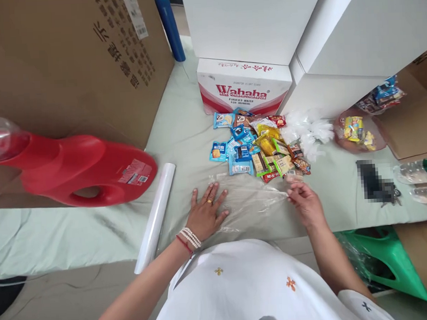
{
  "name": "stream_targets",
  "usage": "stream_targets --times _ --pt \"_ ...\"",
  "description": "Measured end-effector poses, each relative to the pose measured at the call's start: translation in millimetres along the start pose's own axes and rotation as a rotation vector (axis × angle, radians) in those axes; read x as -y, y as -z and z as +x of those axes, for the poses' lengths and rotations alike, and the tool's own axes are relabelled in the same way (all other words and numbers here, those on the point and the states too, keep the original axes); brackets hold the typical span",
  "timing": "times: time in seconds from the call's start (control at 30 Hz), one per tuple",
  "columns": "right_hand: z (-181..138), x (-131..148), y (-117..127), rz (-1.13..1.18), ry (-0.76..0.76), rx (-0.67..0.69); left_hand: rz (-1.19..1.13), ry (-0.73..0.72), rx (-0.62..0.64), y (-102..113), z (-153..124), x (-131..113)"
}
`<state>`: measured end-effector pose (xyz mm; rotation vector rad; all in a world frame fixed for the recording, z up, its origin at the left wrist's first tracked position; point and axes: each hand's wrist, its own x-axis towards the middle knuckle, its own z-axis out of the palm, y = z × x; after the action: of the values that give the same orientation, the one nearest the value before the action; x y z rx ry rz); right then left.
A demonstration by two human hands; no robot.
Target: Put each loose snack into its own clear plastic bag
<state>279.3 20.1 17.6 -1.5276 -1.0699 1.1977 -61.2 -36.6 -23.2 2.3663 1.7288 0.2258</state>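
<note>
Lying well left of the snack pile (pixel 243 151) on the worktop (pixel 182 128) is a red jug (pixel 90 170), with a pale film roll (pixel 155 218) nearer to the pile. In front of the pile's left part, the left hand (pixel 205 218) rests palm down, fingers spread and gripping nothing, on clear plastic (pixel 252 200) that lies flat just in front of the pile, while the right hand (pixel 307 205), at the pile's front right, pinches the plastic's right end between thumb and fingers. Right of the pile sits a pinkish bowl (pixel 341 140) containing yellow packets (pixel 353 128).

Snacks (pixel 266 146), clear plastic (pixel 252 196) on tablecloth (pixel 183 114) (pale green)
</note>
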Motion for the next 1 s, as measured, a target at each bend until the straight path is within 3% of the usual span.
stream_targets --times 0.1,0.17,0.23,0.37,0.57,0.7,0.83,1.0 --pt "26.4 5.9 38.0 -0.539 0.306 -0.039 0.003 0.018 0.019 2.6 -3.7 -0.2" --pt "53.6 16.9 41.4 -0.880 0.533 0.107 0.000 0.006 0.039 4.9 -3.8 -1.6" --pt "83.0 29.3 32.6 -1.048 0.653 0.307 0.000 -0.008 0.054 6.0 -4.4 -2.5" --pt "123.5 49.2 15.2 -1.197 0.615 0.551 0.007 0.007 0.070 5.1 -10.7 -2.2" --pt "134.5 71.6 5.1 -1.275 0.579 0.546 0.006 0.057 0.074 3.9 -13.9 -3.1" --pt "134.1 70.1 -9.0 -1.299 0.540 0.614 0.005 0.140 0.084 7.4 -9.7 -5.0" --pt "130.6 53.6 -8.9 -1.310 0.466 0.535 -0.010 0.187 0.080 9.4 -8.0 -5.9" --pt "121.4 55.0 15.5 -1.253 0.485 0.370 -0.058 0.203 0.011 6.2 -9.6 -5.4"
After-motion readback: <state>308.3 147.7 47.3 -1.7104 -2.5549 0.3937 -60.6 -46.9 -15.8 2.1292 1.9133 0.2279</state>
